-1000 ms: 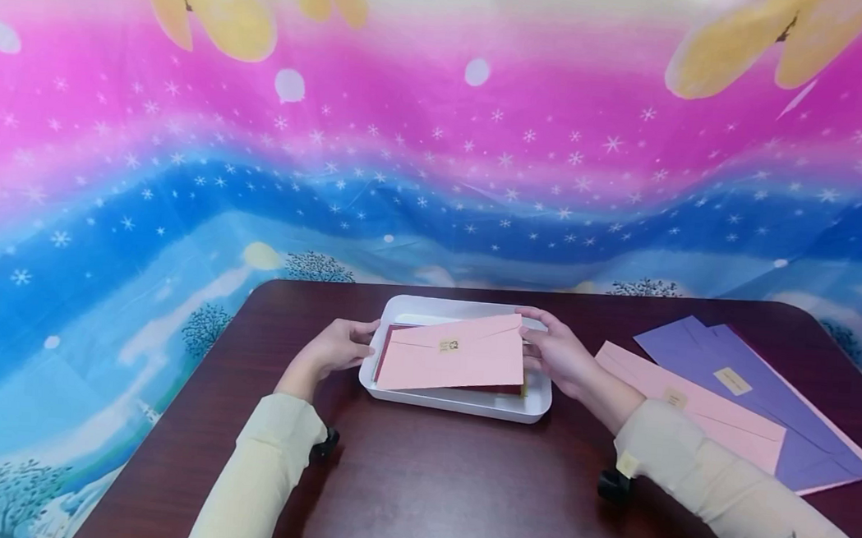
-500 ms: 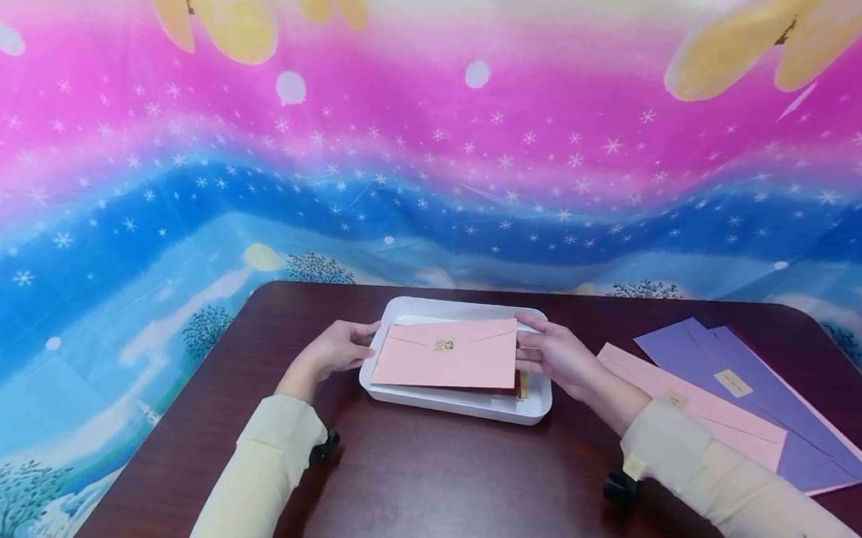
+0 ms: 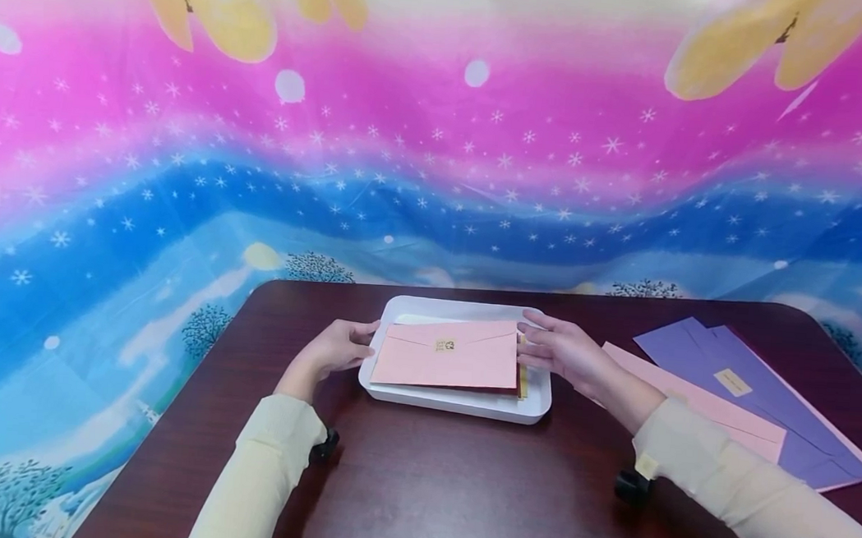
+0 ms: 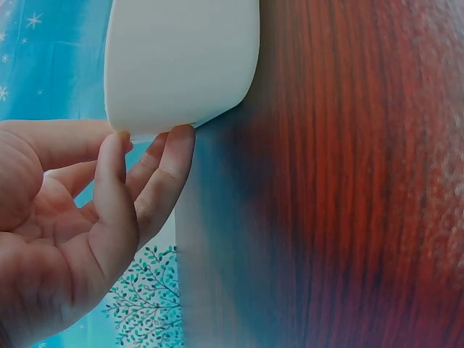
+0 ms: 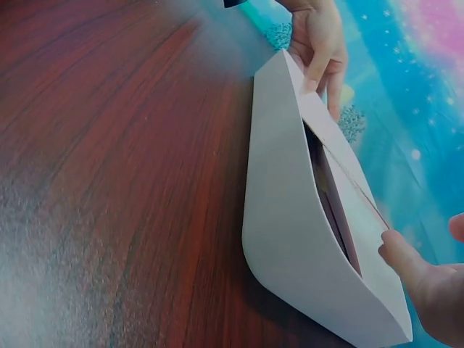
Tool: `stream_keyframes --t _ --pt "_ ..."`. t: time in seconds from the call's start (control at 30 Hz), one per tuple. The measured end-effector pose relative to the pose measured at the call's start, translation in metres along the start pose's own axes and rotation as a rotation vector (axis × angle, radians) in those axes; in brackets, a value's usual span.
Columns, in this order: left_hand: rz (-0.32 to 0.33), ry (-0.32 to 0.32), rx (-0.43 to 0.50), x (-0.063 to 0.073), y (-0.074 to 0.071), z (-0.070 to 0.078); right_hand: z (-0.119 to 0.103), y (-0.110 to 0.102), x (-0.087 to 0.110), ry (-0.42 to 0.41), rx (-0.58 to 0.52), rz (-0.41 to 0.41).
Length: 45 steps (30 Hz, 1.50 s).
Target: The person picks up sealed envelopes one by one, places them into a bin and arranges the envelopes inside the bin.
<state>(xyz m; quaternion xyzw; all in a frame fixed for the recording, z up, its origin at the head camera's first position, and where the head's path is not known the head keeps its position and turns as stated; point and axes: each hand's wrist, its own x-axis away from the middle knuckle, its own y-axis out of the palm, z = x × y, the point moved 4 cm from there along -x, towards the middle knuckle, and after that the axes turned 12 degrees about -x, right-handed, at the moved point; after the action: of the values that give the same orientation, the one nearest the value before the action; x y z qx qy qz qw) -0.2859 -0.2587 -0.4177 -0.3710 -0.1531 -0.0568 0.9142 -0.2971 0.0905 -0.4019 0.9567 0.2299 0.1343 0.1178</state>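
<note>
A white tray [image 3: 460,404] stands on the dark wooden table, with a pink envelope [image 3: 455,361] with a gold sticker lying on top of its contents. Under that envelope, dark red and yellow edges show at the right. My left hand [image 3: 331,347] pinches the tray's left end; in the left wrist view its fingertips [image 4: 181,138] meet the white rim. My right hand [image 3: 563,351] is at the tray's right end, its fingers straight beside the pink envelope's right edge. In the right wrist view the thumb [image 5: 402,254] is close to that edge; whether it touches is unclear.
To the right, a second pink envelope [image 3: 733,423] lies partly under my right forearm. It overlaps purple envelopes [image 3: 772,380] with further pink and dark red edges beneath. Behind the table [image 3: 418,482] hangs a colourful printed cloth [image 3: 438,154].
The pink envelope's raised right side has come down flat in the tray and shifted slightly left. My right hand has let go of it and drawn a little right. My left hand stays put.
</note>
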Motion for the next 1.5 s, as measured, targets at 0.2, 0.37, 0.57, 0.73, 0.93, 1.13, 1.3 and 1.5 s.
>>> stream_keyframes --t 0.2,0.37,0.57,0.73,0.93,1.13,1.3,1.5 --pt "-0.002 -0.004 -0.002 0.000 -0.001 0.000 -0.002 -0.003 0.001 0.000 0.042 -0.016" --pt "-0.004 0.000 -0.005 -0.002 -0.001 0.002 -0.005 -0.007 0.003 -0.005 0.090 -0.019" --pt "0.007 -0.001 -0.012 -0.001 -0.001 0.003 -0.007 -0.012 0.005 -0.006 0.083 -0.029" --pt "0.001 -0.016 -0.005 0.004 0.003 -0.004 -0.013 -0.015 0.009 -0.040 0.107 -0.051" --pt "0.017 -0.016 -0.003 0.008 0.003 -0.007 -0.039 -0.016 0.020 -0.128 0.206 -0.060" --pt "0.018 -0.001 -0.012 0.006 0.000 -0.002 -0.061 -0.028 0.039 -0.189 0.315 -0.041" --pt "0.009 0.002 -0.018 0.005 0.000 0.000 -0.069 -0.041 0.053 -0.211 0.349 -0.020" --pt "0.003 0.004 -0.013 0.003 0.001 0.001 -0.069 -0.057 0.068 -0.232 0.436 0.012"
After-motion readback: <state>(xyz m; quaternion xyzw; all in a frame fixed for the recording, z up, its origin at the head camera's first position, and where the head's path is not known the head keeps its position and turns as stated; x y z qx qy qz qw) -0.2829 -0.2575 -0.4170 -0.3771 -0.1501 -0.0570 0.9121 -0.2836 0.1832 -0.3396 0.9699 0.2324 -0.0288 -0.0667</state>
